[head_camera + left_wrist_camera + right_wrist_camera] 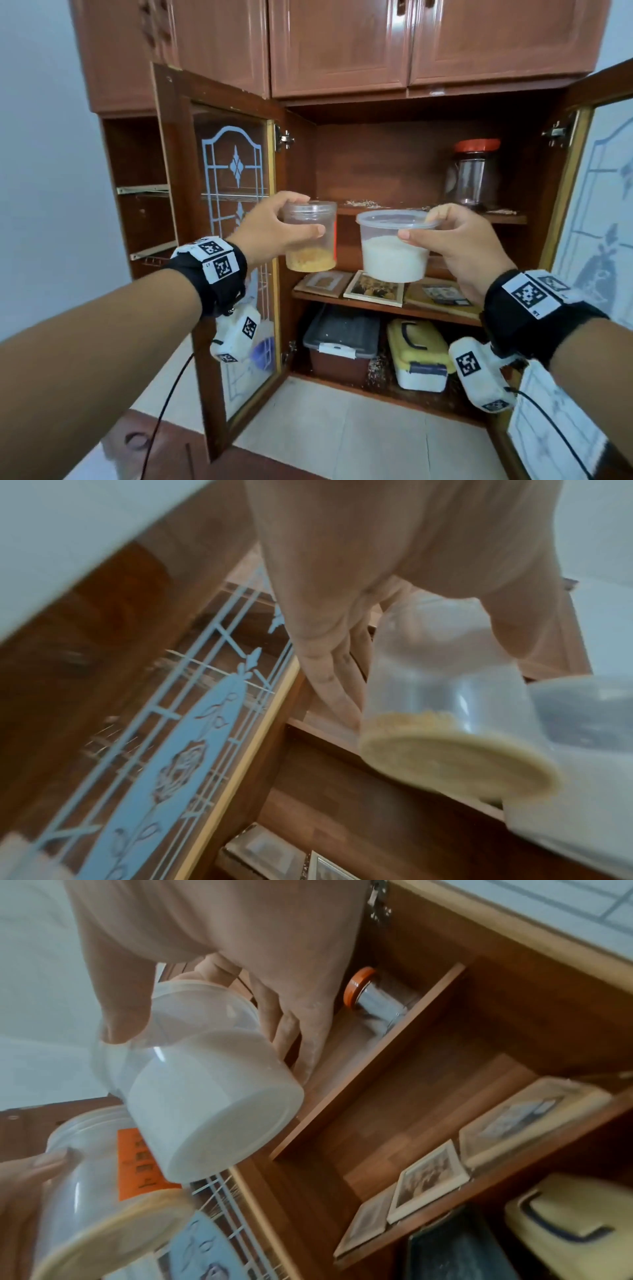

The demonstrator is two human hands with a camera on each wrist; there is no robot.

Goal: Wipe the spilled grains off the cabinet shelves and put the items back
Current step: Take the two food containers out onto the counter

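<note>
— Clear plastic, both of them: two containers are held up in front of the open cabinet (342, 113). The left hand (274, 229) wraps its fingers and thumb round a tall jar (311, 236) with a shallow layer of yellow grains.

— And the right?

— The right hand (466, 243) pinches a lidded tub (394, 246), half full of white grains, at its rim.

— What's on the shelves?

— One orange-lidded jar (474, 171) stands on the top shelf (507, 219), spilled grains (363, 204) strewn beside it. Three picture frames (373, 288) lie below, two boxes at the bottom.
</note>
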